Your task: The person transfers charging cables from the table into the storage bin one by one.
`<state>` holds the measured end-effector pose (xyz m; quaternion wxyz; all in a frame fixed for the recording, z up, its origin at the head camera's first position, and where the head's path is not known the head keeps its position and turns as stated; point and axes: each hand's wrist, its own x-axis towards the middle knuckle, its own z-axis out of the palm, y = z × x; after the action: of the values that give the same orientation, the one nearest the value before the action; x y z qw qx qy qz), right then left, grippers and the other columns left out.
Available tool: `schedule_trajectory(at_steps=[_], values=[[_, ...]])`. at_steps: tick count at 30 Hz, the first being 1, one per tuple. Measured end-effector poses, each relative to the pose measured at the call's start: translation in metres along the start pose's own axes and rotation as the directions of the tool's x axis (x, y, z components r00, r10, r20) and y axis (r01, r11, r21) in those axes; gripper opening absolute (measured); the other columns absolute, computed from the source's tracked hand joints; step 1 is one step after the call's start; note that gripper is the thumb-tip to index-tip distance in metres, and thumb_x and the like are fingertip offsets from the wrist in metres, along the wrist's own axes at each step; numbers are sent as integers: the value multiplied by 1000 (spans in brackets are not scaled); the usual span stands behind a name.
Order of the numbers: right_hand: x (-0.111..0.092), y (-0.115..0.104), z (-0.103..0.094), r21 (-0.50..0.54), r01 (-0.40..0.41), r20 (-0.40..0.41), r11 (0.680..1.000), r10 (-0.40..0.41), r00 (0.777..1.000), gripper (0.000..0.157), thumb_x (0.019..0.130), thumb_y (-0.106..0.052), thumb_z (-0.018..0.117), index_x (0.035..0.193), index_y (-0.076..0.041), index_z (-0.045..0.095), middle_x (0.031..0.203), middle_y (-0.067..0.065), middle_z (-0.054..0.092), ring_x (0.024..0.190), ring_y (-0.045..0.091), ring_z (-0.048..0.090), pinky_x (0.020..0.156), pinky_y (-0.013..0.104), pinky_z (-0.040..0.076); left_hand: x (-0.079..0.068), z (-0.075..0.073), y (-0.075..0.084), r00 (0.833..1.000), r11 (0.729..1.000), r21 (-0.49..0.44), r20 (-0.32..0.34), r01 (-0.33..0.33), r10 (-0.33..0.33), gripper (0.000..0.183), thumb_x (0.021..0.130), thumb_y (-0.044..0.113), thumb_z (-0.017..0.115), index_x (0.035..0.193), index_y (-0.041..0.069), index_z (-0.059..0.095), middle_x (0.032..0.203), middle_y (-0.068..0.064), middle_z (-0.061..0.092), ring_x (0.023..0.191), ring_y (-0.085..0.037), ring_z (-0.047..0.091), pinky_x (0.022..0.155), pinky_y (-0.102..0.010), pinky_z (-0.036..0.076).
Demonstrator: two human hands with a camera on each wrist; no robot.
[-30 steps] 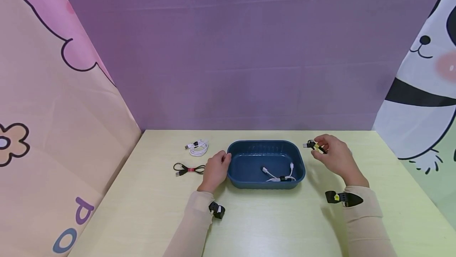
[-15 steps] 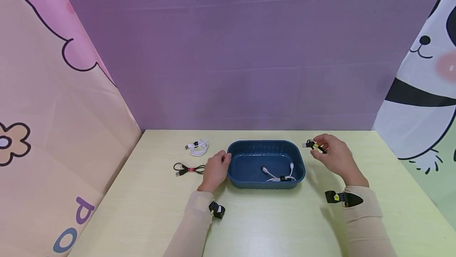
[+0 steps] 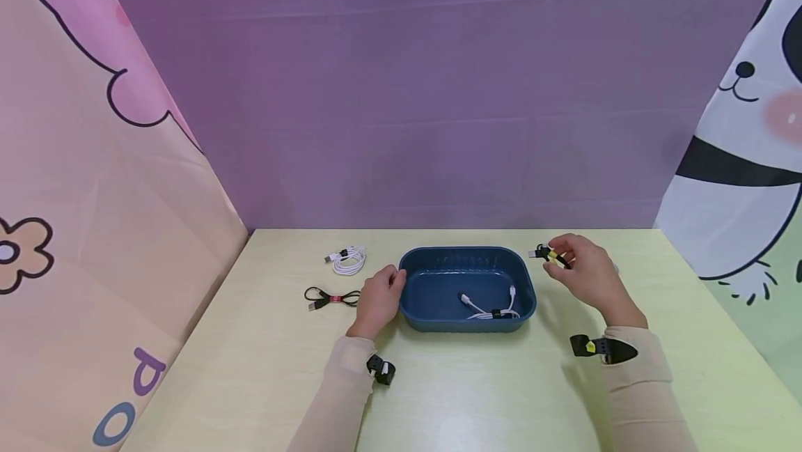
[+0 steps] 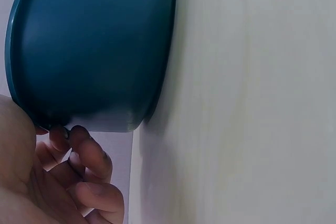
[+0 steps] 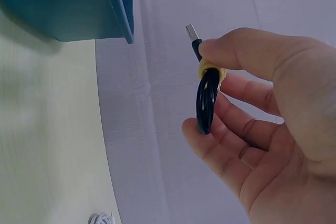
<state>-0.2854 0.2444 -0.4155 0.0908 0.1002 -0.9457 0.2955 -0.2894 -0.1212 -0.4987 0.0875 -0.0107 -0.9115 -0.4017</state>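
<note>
My right hand (image 3: 589, 274) is raised off the table, just right of the blue basin (image 3: 466, 326). Between thumb and fingers it pinches a black USB cable (image 5: 208, 100), coiled and bound with a yellow tie, its metal plug pointing toward the basin. At the basin's left end, my left hand (image 3: 379, 302) grips the rim, with thumb and fingertips meeting at the edge in the left wrist view. Inside the basin lies a white cable (image 3: 491, 314) with a black tie, near the front right.
Left of the basin are a coiled white USB cable (image 3: 351, 261) and, nearer, a black USB cable (image 3: 322, 297) with a red tie, close to my left hand. Another white coil (image 5: 101, 219) lies on the table beyond my right hand. A purple backdrop (image 3: 401, 125) rises behind the table.
My right hand has shifted very slightly left toward the basin with the black cable in it. The left hand and the basin stay in place.
</note>
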Motion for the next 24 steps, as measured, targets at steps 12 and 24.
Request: schedule_trajectory(at_steps=[12,24], values=[[0,-4,1,-1,11,2,1000,-11,1000,41,91,-14,75,127,1,61,115,21,67,102,36,63,82,45,51,1,-1,1,1000,1000,-2,6,12,-12,34,107,32,51,79,12,51,65,2,43,56,-17,45,53,-28,29],[0,-5,3,-4,24,2,1000,-24,1000,41,92,-14,75,127,0,61,117,22,67,103,37,62,83,48,52,1,0,1,1000,1000,1,6,19,-19,35,107,32,50,78,12,51,65,2,42,56,-18,45,53,-28,29]])
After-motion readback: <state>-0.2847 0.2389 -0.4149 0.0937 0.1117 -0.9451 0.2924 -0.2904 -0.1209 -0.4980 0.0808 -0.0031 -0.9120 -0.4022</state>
